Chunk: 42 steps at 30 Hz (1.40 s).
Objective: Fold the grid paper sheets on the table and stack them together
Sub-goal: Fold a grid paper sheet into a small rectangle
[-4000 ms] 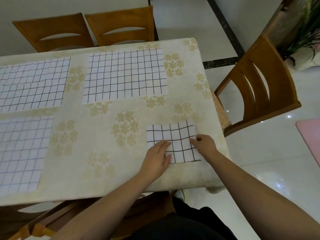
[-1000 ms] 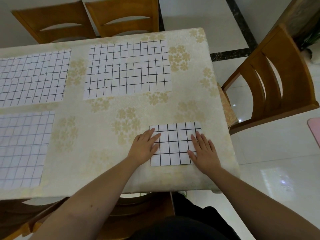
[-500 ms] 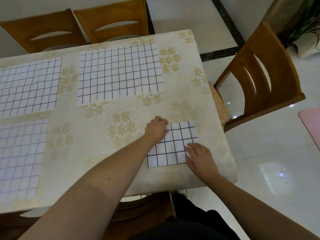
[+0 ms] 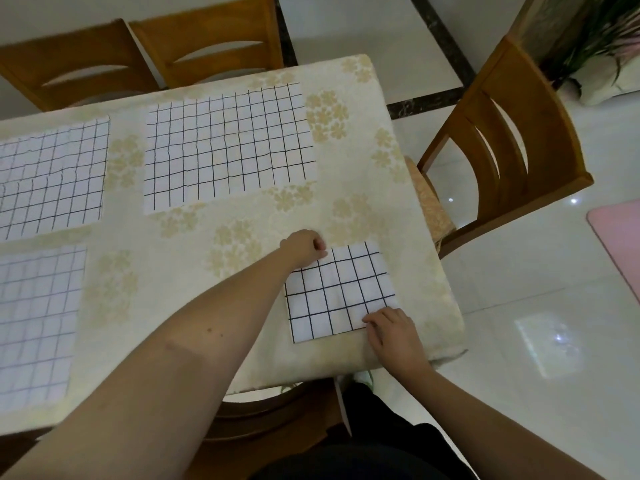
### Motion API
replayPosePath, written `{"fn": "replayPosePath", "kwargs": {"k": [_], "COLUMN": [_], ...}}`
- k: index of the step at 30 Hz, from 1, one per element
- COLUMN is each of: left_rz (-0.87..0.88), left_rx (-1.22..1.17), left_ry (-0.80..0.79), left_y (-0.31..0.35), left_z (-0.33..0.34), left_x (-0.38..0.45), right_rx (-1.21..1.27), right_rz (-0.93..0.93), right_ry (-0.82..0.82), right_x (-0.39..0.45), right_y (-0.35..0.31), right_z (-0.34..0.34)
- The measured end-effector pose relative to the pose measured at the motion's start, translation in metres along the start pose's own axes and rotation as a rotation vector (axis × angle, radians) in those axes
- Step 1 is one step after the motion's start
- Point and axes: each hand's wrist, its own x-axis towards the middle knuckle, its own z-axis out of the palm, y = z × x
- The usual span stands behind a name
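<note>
A folded grid sheet [image 4: 341,292] lies near the table's front right corner, slightly turned. My left hand [image 4: 304,247] reaches over to its far left corner, where curled fingers pinch the paper. My right hand [image 4: 393,332] sits on the near right corner with bent fingers gripping it, hiding that corner. Three unfolded grid sheets lie flat: one at the far middle [image 4: 228,143], one at the far left [image 4: 52,178] and one at the near left [image 4: 34,323].
The table [image 4: 194,271] has a cream flowered cloth. Wooden chairs stand at the right end [image 4: 502,161], along the far side [image 4: 207,50] and under the near edge [image 4: 277,410]. A potted plant [image 4: 595,39] and a pink mat [image 4: 620,237] are on the floor to the right.
Both hands lay flat on the folded sheet a second ago. My left hand has moved to its far left corner and curled; my right hand has slid to the near right corner.
</note>
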Motion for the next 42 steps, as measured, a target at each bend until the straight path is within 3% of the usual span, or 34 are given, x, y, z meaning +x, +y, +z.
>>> {"fn": "replayPosePath", "kwargs": {"k": [3, 8, 15, 25, 33, 42], "left_rz": [-0.004, -0.154, -0.345, -0.425, -0.453, -0.408], "left_rx": [-0.153, -0.352, -0.631, -1.019, -0.992, -0.884], "left_ry": [0.068, 0.227, 0.395, 0.372, 0.254, 0.222], "left_y": [-0.018, -0.049, -0.084, -0.105, -0.106, -0.108], "left_z": [0.002, 0.006, 0.028, 0.064, 0.060, 0.057], "left_x": [-0.011, -0.043, -0.096, -0.138, -0.129, -0.124], "right_rx": [0.012, 0.075, 0.218, 0.402, 0.517, 0.779], "right_rz": [0.041, 0.139, 0.255, 0.549, 0.738, 0.932], "right_ry": [-0.013, -0.005, -0.141, -0.118, -0.103, -0.257], "right_x": [0.002, 0.013, 0.033, 0.057, 0.063, 0.065], "right_y": [0.000, -0.012, -0.040, -0.064, -0.067, -0.072], "right_z": [-0.003, -0.001, 0.001, 0.006, 0.007, -0.002]}}
